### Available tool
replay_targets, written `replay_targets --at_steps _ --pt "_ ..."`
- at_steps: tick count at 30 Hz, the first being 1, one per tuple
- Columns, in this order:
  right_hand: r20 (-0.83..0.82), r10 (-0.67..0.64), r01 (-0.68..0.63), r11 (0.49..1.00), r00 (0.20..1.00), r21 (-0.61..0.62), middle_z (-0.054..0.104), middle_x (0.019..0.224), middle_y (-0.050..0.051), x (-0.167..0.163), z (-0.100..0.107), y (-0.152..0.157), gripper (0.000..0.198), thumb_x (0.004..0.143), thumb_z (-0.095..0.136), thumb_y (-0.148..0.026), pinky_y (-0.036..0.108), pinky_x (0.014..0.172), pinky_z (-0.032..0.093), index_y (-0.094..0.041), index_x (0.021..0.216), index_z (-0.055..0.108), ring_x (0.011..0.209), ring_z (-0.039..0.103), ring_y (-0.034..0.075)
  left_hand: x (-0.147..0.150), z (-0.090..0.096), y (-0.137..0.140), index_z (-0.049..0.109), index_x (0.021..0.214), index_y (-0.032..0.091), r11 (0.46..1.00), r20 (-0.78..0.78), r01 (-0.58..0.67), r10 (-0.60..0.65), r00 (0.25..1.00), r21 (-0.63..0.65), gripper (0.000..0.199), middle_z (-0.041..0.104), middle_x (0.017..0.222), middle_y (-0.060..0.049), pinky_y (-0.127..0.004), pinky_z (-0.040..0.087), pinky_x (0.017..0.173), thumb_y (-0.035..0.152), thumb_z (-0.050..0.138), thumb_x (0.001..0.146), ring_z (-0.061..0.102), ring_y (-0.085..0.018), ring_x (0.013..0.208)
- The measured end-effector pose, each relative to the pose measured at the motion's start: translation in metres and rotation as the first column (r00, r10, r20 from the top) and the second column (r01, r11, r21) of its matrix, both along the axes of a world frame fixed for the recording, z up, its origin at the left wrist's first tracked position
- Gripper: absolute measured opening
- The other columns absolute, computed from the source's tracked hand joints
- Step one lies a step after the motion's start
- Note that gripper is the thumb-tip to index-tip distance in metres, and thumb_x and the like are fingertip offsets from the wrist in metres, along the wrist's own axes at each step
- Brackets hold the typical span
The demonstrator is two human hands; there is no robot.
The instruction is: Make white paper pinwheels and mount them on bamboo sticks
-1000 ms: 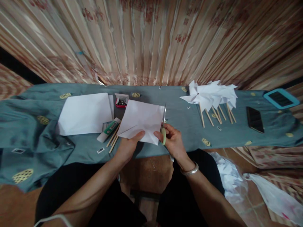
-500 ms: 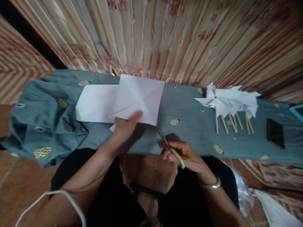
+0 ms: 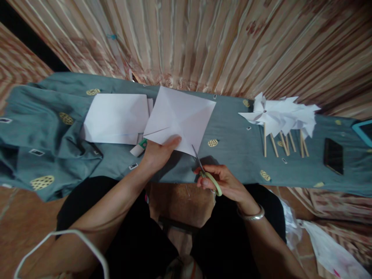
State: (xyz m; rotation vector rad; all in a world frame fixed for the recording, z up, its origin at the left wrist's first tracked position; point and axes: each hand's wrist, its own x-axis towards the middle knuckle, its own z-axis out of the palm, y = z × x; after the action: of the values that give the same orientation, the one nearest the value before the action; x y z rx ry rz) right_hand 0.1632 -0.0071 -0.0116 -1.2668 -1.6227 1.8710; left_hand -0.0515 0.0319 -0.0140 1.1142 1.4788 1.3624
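Observation:
A square white sheet of paper point(image 3: 183, 112), creased along its diagonals, is pinched at its lower edge by my left hand point(image 3: 158, 155), thumb on top. One slit runs inward from the sheet's left corner. My right hand point(image 3: 219, 180) grips the light-green handles of a pair of scissors point(image 3: 213, 182). The scissor blades reach into the sheet's lower right corner, one blade showing over the paper. Left of the sheet lies a stack of white paper point(image 3: 116, 118). A small green-and-white object point(image 3: 139, 147) sits by the stack, partly hidden behind my left hand.
Several white paper pinwheels point(image 3: 281, 116) on wooden sticks lie to the right on the green patterned cloth point(image 3: 229, 155). Beyond them are a black phone point(image 3: 333, 155) and a blue-edged device point(image 3: 363, 130). A pleated curtain point(image 3: 186, 42) hangs behind; cloth bunches at the left.
The sheet has turned clockwise and shifted slightly right. The scissor blades have moved from the corner's tip onto the paper. More of the stack and the green-and-white object now show.

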Motion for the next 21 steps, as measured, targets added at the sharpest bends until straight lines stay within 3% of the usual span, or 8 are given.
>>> replay_targets --at_steps 21 --pt "-0.035 0.038 -0.038 0.999 0.999 -0.011 0.061 0.072 0.001 -0.0004 0.0055 0.0006 0.044 0.075 0.071 -0.051 0.022 0.052 0.041 -0.015 0.101 0.065 0.061 0.049 0.01 0.0011 -0.0009 -0.0007 0.061 0.109 0.02 0.999 0.003 0.045 -0.045 0.999 -0.016 0.044 0.071 0.105 -0.006 -0.044 0.041 0.106 0.028 0.07 0.067 0.06 -0.028 0.113"
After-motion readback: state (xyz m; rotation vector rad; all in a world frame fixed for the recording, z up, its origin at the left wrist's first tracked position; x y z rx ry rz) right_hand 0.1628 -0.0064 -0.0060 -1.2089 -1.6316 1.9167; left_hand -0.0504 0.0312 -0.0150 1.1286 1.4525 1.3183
